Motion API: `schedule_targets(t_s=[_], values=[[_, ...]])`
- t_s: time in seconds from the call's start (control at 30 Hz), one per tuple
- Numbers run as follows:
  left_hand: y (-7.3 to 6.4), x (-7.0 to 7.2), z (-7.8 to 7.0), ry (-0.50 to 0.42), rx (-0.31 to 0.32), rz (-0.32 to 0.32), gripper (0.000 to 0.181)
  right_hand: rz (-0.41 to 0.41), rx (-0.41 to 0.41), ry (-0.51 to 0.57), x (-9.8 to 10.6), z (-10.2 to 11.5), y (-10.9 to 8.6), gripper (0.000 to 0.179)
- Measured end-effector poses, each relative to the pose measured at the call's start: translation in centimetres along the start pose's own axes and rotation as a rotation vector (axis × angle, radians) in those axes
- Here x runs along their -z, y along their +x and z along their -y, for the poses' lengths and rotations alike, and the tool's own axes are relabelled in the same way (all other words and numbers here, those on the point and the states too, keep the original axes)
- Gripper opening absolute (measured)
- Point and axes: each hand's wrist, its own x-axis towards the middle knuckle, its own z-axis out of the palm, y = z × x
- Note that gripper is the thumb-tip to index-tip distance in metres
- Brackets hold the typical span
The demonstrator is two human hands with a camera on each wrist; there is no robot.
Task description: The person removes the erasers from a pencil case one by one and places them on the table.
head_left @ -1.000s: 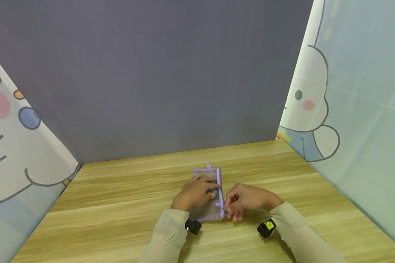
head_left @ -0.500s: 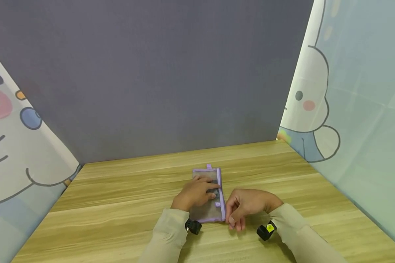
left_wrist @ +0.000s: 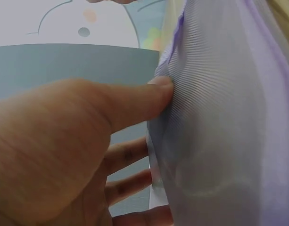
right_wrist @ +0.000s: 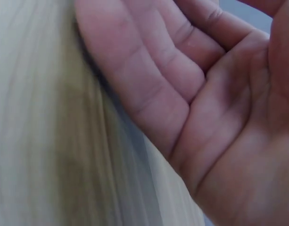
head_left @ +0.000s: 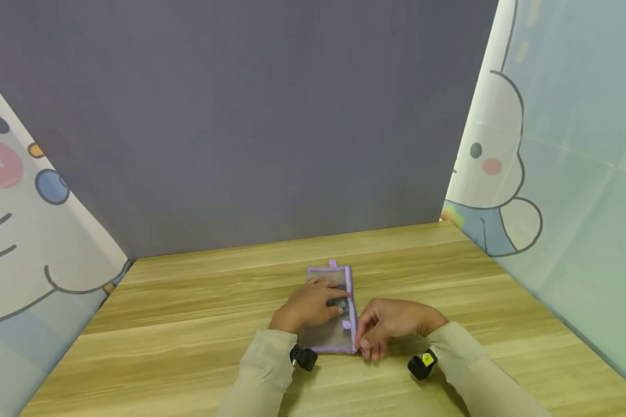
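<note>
A flat see-through mesh zipper pouch (head_left: 326, 336) with purple edging lies on the table in the head view, its zip running along the right side. Something dark shows through the mesh beneath my left hand (head_left: 313, 304), which rests on the pouch with fingers spread. In the left wrist view, the thumb (left_wrist: 135, 101) presses the mesh (left_wrist: 215, 94). My right hand (head_left: 388, 324) has thumb and forefinger pinched at the near right corner, by the zip's end; the fingertips hide what exactly they grip. The right wrist view shows curled fingers (right_wrist: 144, 70) close over the wood.
The wooden table (head_left: 188, 330) spreads around both hands. A dark grey panel (head_left: 292, 127) stands along its back edge. Cartoon-printed curtains (head_left: 568, 174) flank both sides. Black wrist cameras (head_left: 421, 365) are strapped below the sleeves.
My right hand has shifted slightly toward the person, then a little back toward the pouch. The pouch's near corner sits slightly lower. The left hand has stayed in place.
</note>
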Motion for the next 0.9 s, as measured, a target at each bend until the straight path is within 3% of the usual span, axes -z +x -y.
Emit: schedule_targets(t_s=[0.33, 0.7, 0.9], values=[[0.2, -0.3, -0.1, -0.023, 0.02, -0.009, 0.042, -0.073, -0.034, -0.005, 0.2, 0.0, -0.2, 0.019], [0.1, 0.1, -0.2, -0.055, 0.023, -0.056, 0.042, -0.312, -0.079, -0.077, 1.0, -0.2, -0.1, 0.016], [0.0, -0.1, -0.6, -0.073, 0.067, -0.052, 0.045, -0.417, -0.1, -0.111, 1.3, -0.9, 0.0, 0.018]])
